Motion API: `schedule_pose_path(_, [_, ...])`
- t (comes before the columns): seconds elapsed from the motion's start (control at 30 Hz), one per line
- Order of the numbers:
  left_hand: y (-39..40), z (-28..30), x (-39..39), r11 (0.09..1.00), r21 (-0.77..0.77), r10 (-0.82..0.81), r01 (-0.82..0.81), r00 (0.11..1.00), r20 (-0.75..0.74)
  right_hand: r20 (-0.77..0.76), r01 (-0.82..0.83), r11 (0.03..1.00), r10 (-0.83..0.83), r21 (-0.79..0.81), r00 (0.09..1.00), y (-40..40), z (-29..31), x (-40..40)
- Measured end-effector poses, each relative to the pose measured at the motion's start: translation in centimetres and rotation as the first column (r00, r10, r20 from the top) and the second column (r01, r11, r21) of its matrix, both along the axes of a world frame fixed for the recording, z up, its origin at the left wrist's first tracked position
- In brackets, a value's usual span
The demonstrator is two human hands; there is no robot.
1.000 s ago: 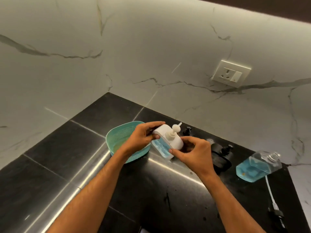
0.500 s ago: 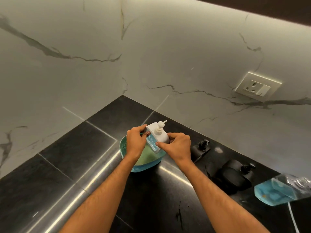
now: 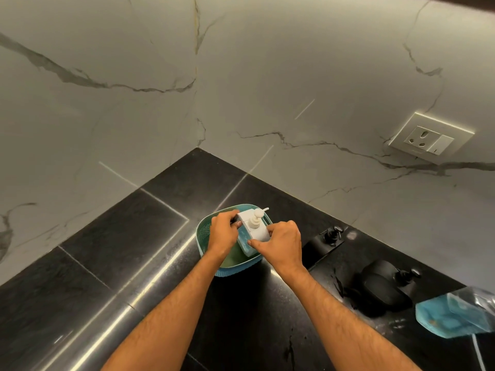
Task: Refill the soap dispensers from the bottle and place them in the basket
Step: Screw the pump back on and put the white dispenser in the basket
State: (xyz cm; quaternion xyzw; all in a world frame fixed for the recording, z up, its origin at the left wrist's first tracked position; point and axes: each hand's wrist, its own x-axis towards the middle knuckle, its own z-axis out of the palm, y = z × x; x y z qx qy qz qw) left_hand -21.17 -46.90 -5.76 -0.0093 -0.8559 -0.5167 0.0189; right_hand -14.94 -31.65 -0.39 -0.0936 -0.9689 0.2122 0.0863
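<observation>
A white soap dispenser (image 3: 254,228) with a pump top and blue soap in its clear lower part sits inside the teal basket (image 3: 204,231) in the counter's corner. My left hand (image 3: 224,232) grips its left side and my right hand (image 3: 281,243) grips its right side and front corner. Two black dispensers (image 3: 328,240) (image 3: 385,286) lie on the black counter to the right. The clear refill bottle (image 3: 455,314) with blue soap lies at the right edge, partly cut off.
White marble walls meet in a corner behind the basket. A wall socket (image 3: 430,137) sits at the right. A white tube (image 3: 479,352) lies below the refill bottle. The black counter (image 3: 134,236) stretches left and towards me.
Both hands carried the white dispenser left from above the counter and lowered it into the basket. The view has swung left, so the bottle and black dispensers sit further right.
</observation>
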Motion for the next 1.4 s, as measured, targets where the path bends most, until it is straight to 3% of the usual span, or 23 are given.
schedule_pose_path(0.2, [0.5,-0.3,-0.1,0.996,-0.005,-0.093,0.094,0.99,0.107,-0.03,0.014,1.0,-0.015,-0.024,0.999,0.1,-0.8,-0.3])
schedule_pose_path(0.4, [-0.1,-0.6,0.1,0.998,-0.019,0.061,-0.059,0.992,0.11,-0.036,0.008,0.999,-0.009,-0.041,0.999,0.3,-1.1,0.0])
schedule_pose_path(0.8, [0.2,1.2,0.9,0.998,-0.039,0.055,-0.051,0.993,0.104,-0.046,-0.053,0.996,0.049,-0.068,0.998,0.5,-0.5,0.5])
schedule_pose_path(1.13, [0.5,2.7,2.0,0.987,-0.148,0.079,-0.059,0.988,0.135,-0.044,-0.078,0.993,0.074,-0.088,0.996,0.5,-0.8,0.9])
schedule_pose_path(1.23, [0.8,3.4,3.0,0.979,-0.164,0.138,-0.121,0.986,0.097,-0.061,-0.089,0.993,0.085,-0.074,0.995,0.7,-0.5,1.3])
schedule_pose_path(1.4, [2.2,5.5,6.4,0.972,-0.117,0.196,-0.205,0.977,-0.088,-0.152,-0.094,0.994,0.085,-0.052,0.985,2.8,0.4,3.1])
